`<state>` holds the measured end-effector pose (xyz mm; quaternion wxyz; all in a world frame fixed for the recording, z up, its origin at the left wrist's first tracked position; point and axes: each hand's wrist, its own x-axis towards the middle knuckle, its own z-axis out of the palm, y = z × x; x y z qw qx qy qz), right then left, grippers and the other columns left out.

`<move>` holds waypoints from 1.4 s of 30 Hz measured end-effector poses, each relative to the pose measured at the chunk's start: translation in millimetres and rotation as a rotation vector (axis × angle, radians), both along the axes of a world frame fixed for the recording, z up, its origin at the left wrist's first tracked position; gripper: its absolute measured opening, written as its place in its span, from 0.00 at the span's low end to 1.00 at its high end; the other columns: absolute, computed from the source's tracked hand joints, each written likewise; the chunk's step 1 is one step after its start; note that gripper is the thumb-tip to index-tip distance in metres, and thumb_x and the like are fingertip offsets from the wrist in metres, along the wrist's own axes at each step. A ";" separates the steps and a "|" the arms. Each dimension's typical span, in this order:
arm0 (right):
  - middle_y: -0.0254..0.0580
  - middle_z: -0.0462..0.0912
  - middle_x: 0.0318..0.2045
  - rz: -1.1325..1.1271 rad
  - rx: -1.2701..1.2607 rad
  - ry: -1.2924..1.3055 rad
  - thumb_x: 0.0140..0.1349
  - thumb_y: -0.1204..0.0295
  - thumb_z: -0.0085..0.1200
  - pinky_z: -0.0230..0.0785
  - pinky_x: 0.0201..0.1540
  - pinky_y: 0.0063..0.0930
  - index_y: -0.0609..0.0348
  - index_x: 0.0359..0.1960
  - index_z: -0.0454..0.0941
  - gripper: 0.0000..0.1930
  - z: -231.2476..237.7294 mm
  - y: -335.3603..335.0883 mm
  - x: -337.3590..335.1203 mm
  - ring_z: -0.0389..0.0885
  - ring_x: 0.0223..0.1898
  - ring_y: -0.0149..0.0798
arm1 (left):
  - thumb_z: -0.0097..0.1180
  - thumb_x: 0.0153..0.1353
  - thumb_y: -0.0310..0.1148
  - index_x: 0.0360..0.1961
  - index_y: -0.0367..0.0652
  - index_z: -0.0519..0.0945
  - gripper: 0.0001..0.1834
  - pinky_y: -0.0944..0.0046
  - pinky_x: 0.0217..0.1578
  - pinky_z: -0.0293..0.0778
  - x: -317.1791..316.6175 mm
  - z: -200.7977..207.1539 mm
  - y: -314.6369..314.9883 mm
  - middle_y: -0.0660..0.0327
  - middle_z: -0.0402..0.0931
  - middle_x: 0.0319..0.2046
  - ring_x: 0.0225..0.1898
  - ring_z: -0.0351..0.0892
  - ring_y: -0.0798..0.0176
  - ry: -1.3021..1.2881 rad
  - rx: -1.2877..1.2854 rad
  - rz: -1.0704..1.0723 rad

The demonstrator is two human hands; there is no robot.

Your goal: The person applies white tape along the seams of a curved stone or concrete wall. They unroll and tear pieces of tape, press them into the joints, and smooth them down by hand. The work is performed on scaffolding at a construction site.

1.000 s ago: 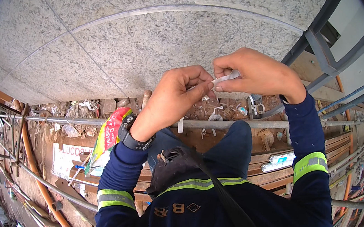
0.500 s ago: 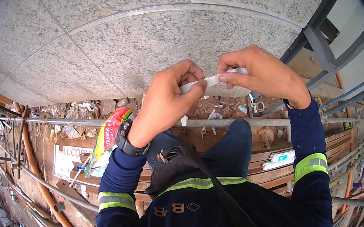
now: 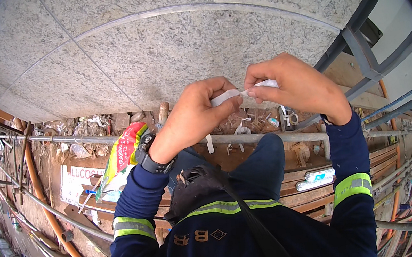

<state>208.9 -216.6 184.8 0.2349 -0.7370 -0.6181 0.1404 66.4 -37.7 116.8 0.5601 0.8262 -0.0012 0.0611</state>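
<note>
Both hands are raised in front of the speckled stone-panel wall (image 3: 165, 56), pinching a narrow white strip (image 3: 225, 97) that looks like tape. My left hand (image 3: 198, 111) closes thumb and fingers on one part of it. My right hand (image 3: 296, 84) pinches it close by, and part of the strip lies along its curled fingers. Between the fingertips the strip looks narrow and twisted. Beneath my left hand another white strip end (image 3: 210, 144) shows; whether it belongs to the same strip, I cannot tell.
A grey metal pipe (image 3: 249, 138) runs across in front of my knees. At left lies a red, yellow and green bag (image 3: 126, 152). White tubes (image 3: 316, 180) rest on wooden planks (image 3: 299, 200) at right. Rubble and scraps cover the ground by the wall; a dark steel frame (image 3: 362, 50) stands right.
My left hand has shifted slightly, its fingertips nearer my right hand's. Less strip shows between the two pinches, and it looks more twisted. The strip end below hangs more in view.
</note>
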 end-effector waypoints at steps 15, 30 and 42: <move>0.50 0.83 0.28 0.012 -0.002 -0.154 0.61 0.69 0.59 0.71 0.35 0.42 0.59 0.35 0.80 0.07 -0.8 2.0 1.5 0.82 0.32 0.55 | 0.60 0.69 0.34 0.49 0.35 0.81 0.14 0.62 0.31 0.73 4.3 -7.5 -8.7 0.55 0.83 0.32 0.31 0.80 0.64 -0.066 0.017 0.016; 0.40 0.81 0.28 0.055 0.357 -0.594 0.57 0.71 0.60 0.70 0.31 0.41 0.54 0.33 0.79 0.05 -4.0 2.0 -7.0 0.81 0.30 0.48 | 0.55 0.68 0.29 0.37 0.35 0.83 0.08 0.56 0.40 0.74 15.4 -12.9 -19.0 0.52 0.83 0.32 0.37 0.81 0.50 -0.475 0.119 0.213; 0.38 0.85 0.31 -0.296 0.691 -0.015 0.66 0.74 0.58 0.70 0.34 0.24 0.55 0.62 0.75 0.22 -13.8 -9.1 -16.6 0.78 0.26 0.31 | 0.45 0.75 0.30 0.50 0.32 0.79 0.14 0.68 0.43 0.73 14.3 -13.7 -14.6 0.62 0.82 0.37 0.38 0.77 0.72 -0.273 -0.576 0.064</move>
